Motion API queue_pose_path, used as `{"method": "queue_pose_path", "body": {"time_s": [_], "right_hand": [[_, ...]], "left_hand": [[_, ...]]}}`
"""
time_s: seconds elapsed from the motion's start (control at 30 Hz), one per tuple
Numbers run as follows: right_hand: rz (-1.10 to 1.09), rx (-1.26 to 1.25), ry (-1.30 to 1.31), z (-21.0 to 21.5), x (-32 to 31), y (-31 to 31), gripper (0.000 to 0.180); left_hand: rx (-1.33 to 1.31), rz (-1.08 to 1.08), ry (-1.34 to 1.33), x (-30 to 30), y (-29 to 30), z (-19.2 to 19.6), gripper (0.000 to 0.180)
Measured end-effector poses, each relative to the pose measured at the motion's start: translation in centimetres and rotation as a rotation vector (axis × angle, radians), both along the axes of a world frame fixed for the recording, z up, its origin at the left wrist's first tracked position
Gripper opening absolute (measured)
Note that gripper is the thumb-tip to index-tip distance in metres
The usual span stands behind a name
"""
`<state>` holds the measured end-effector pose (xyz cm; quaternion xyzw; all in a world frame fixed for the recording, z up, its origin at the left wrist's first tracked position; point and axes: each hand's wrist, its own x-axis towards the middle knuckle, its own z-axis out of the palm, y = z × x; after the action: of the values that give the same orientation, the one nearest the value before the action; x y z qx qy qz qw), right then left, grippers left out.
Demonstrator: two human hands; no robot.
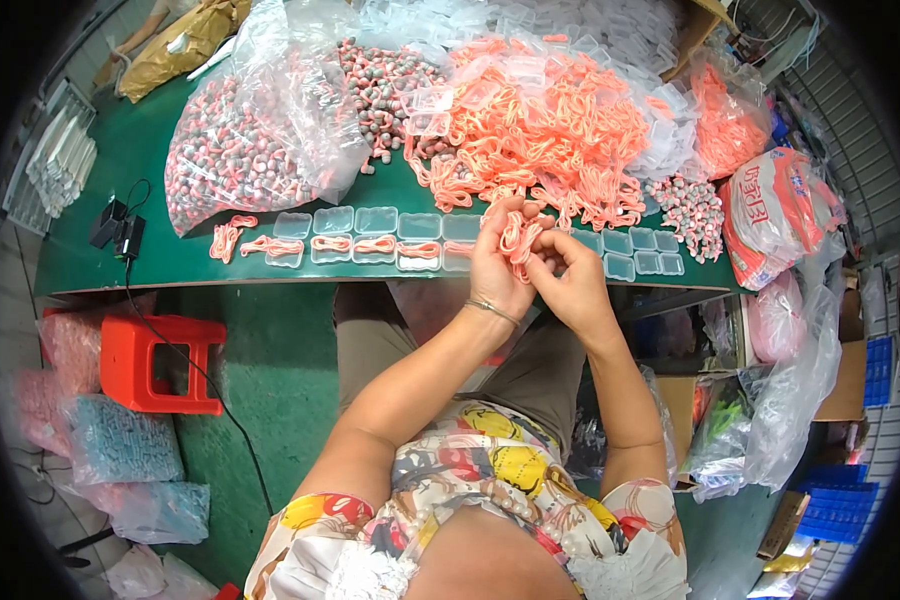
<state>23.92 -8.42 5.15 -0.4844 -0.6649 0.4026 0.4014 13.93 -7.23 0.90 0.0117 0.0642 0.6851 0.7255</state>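
Observation:
A looped bundle of coral-pink cord (518,243) is between my two hands, above the near edge of the table. My left hand (497,270) cradles it with the fingers curled round it. From the other side, my right hand (573,288) pinches its lower end. Along the table edge runs a row of small clear plastic boxes with lids up; several hold coiled cord, such as one box (374,246) left of my hands. Right of them, several clear boxes (618,243) hold no cord. Two loose cord bundles (226,238) lie at the row's left end.
Behind my hands rises a big pile of coral cords (545,125). To its left stands a clear bag (255,150) of pink-and-grey pieces. Heaped clear boxes (610,30) fill the back. A printed sack (775,215) sits right; a red stool (155,365) stands lower left.

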Motion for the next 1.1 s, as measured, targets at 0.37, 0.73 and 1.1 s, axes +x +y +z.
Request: {"method": "queue_pose_path", "body": {"time_s": [0.37, 0.73, 1.1], "right_hand": [[0.071, 0.630, -0.429, 1.2, 2.0, 0.2, 0.024], [-0.001, 0.394, -0.529, -0.4, 10.1, 1.8, 0.015], [0.011, 0.578, -0.680, -2.5, 10.6, 2.2, 0.014]], "left_hand": [[0.023, -0.091, -0.103, 0.2, 0.4, -0.5, 0.023], [-0.056, -0.164, -0.048, -1.7, 0.4, -0.4, 0.023], [-0.091, -0.180, -0.012, -1.1, -0.1, -0.6, 0.020]]}}
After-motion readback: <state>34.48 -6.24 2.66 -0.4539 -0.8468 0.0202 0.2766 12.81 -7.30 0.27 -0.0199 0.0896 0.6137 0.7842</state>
